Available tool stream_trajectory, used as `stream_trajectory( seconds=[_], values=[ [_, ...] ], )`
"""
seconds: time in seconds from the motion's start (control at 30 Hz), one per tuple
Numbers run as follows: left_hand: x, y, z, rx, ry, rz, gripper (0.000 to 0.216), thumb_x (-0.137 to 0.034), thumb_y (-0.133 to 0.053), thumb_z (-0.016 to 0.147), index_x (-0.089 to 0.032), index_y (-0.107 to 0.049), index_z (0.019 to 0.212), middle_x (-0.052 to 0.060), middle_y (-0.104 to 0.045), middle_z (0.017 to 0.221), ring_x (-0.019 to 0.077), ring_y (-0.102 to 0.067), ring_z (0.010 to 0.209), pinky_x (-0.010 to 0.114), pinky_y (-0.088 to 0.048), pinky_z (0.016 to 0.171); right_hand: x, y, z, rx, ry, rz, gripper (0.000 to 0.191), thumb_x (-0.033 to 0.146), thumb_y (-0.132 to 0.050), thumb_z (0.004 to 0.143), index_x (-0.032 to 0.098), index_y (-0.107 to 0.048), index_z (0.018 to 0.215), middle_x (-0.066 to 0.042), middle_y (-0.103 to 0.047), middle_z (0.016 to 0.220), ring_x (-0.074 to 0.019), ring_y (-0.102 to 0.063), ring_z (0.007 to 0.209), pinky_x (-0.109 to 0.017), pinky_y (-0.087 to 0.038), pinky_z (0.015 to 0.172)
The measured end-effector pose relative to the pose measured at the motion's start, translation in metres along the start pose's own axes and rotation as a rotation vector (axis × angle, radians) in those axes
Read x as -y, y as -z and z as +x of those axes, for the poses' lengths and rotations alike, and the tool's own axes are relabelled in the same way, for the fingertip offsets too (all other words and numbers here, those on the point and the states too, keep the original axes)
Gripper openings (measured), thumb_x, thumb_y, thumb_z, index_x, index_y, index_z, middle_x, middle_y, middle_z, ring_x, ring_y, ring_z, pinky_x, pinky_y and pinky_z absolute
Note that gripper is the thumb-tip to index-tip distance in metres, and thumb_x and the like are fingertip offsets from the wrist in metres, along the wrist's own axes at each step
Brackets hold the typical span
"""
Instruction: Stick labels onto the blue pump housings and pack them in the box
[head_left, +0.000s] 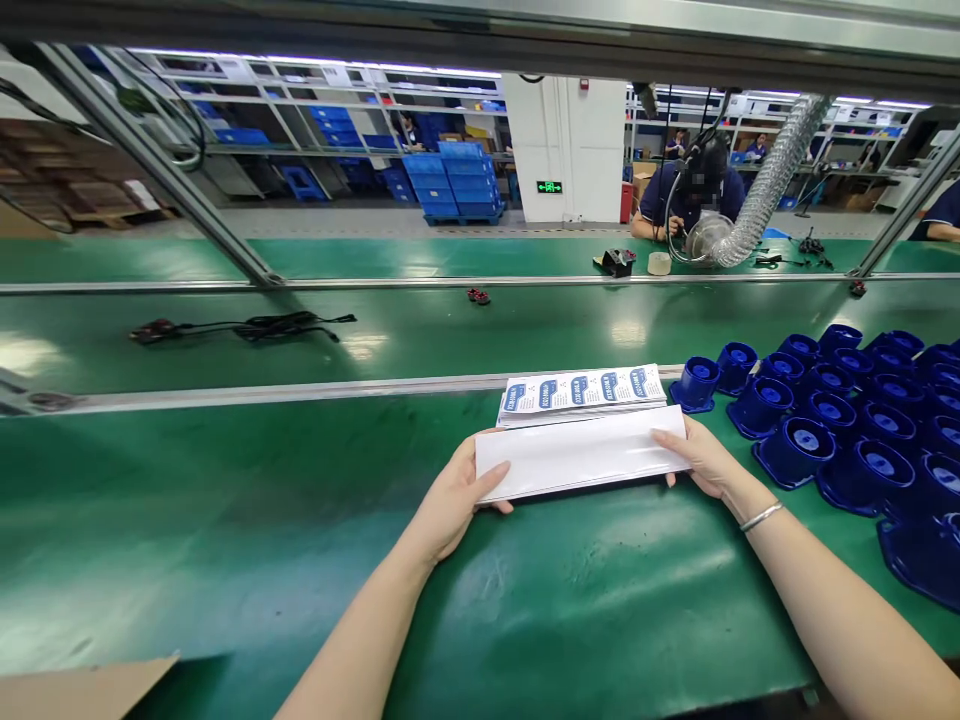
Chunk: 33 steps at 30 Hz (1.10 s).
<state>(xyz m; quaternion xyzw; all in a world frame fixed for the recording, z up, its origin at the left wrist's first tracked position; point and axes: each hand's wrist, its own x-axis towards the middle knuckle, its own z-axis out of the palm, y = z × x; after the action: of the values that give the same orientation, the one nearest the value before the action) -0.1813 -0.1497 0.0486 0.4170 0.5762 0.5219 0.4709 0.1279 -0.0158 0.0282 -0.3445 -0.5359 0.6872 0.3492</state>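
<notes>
I hold a white stack of sheets, blank side up, just above the green bench. My left hand grips its left end, thumb on top. My right hand grips the right end; a silver bracelet circles that wrist. Right behind the white stack lies a pile of label sheets with blue printed labels facing up.
Several blue plastic round parts crowd the bench at the right. A black cable lies on the far belt. A cardboard corner shows at the bottom left. Across the line a person works beside a silver flexible duct.
</notes>
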Motion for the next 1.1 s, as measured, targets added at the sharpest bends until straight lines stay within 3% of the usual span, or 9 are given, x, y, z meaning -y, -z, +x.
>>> stream_trajectory(
  seconds=[0.13,0.3,0.43,0.6,0.77,0.87,0.97,1.1],
  values=[
    [0.001,-0.004,-0.002,0.022,0.013,-0.074,0.072,-0.041,-0.078,0.079,-0.03,-0.04,0.139,0.007,-0.053,0.135,0.0248,-0.056,0.107,0.031,-0.065,0.06,-0.003,-0.007,0.0,-0.105,0.032,0.058,0.048,0.058,-0.068,0.085,0.018,-0.062,0.111,-0.006,-0.069,0.091,-0.0163,-0.064,0.063,-0.024,-0.053,0.033],
    [0.002,-0.007,-0.003,-0.002,0.016,-0.101,0.068,-0.042,-0.077,0.08,-0.029,-0.042,0.136,0.007,-0.055,0.13,0.0219,-0.058,0.099,0.032,-0.065,0.059,-0.007,-0.012,0.0,-0.16,0.088,0.085,0.051,0.055,-0.072,0.083,0.019,-0.062,0.118,-0.004,-0.067,0.09,-0.0151,-0.063,0.058,-0.022,-0.048,0.027],
    [0.005,-0.008,-0.001,-0.073,-0.028,-0.084,0.054,-0.049,-0.07,0.084,-0.025,-0.048,0.127,0.006,-0.059,0.117,0.0167,-0.059,0.082,0.028,-0.061,0.048,-0.005,-0.015,-0.002,-0.137,0.097,0.098,0.053,0.054,-0.073,0.082,0.02,-0.061,0.122,-0.005,-0.068,0.095,-0.0153,-0.064,0.059,-0.023,-0.05,0.028],
    [0.011,-0.006,0.003,-0.151,-0.09,-0.038,0.052,-0.05,-0.072,0.08,-0.024,-0.05,0.119,0.001,-0.061,0.098,0.014,-0.059,0.066,0.024,-0.052,0.038,-0.004,-0.018,-0.004,-0.089,0.079,0.101,0.056,0.047,-0.081,0.076,0.021,-0.063,0.122,-0.005,-0.068,0.098,-0.0168,-0.066,0.063,-0.025,-0.055,0.031],
    [0.011,-0.006,-0.004,-0.256,-0.177,0.086,0.041,-0.049,-0.071,0.083,-0.024,-0.056,0.112,-0.005,-0.065,0.078,0.0103,-0.059,0.046,0.024,-0.052,0.046,-0.008,-0.02,-0.002,-0.114,0.08,0.071,0.055,0.045,-0.083,0.073,0.019,-0.067,0.118,-0.006,-0.07,0.097,-0.0155,-0.065,0.058,-0.027,-0.057,0.033],
    [0.01,-0.005,-0.007,-0.295,-0.196,0.14,0.035,-0.046,-0.07,0.085,-0.023,-0.06,0.11,-0.007,-0.061,0.06,0.0125,-0.062,0.046,0.024,-0.054,0.053,-0.006,-0.021,-0.003,-0.106,0.075,0.064,0.057,0.046,-0.083,0.073,0.02,-0.067,0.121,-0.006,-0.072,0.097,-0.0161,-0.065,0.057,-0.029,-0.058,0.035],
    [0.011,-0.002,-0.005,-0.291,-0.201,0.115,0.038,-0.048,-0.072,0.083,-0.024,-0.059,0.109,-0.005,-0.068,0.075,0.0128,-0.062,0.044,0.026,-0.053,0.047,-0.005,-0.022,-0.004,-0.078,0.05,0.061,0.063,0.043,-0.086,0.07,0.021,-0.065,0.125,-0.008,-0.073,0.102,-0.0191,-0.068,0.062,-0.03,-0.059,0.038],
    [0.011,-0.002,-0.002,-0.222,-0.189,0.041,0.043,-0.05,-0.074,0.08,-0.022,-0.057,0.107,-0.001,-0.07,0.093,0.0114,-0.06,0.042,0.027,-0.05,0.038,-0.006,-0.021,-0.003,-0.083,0.017,0.054,0.059,0.042,-0.087,0.068,0.017,-0.069,0.119,-0.006,-0.074,0.089,-0.0172,-0.066,0.056,-0.026,-0.055,0.033]
  ],
)
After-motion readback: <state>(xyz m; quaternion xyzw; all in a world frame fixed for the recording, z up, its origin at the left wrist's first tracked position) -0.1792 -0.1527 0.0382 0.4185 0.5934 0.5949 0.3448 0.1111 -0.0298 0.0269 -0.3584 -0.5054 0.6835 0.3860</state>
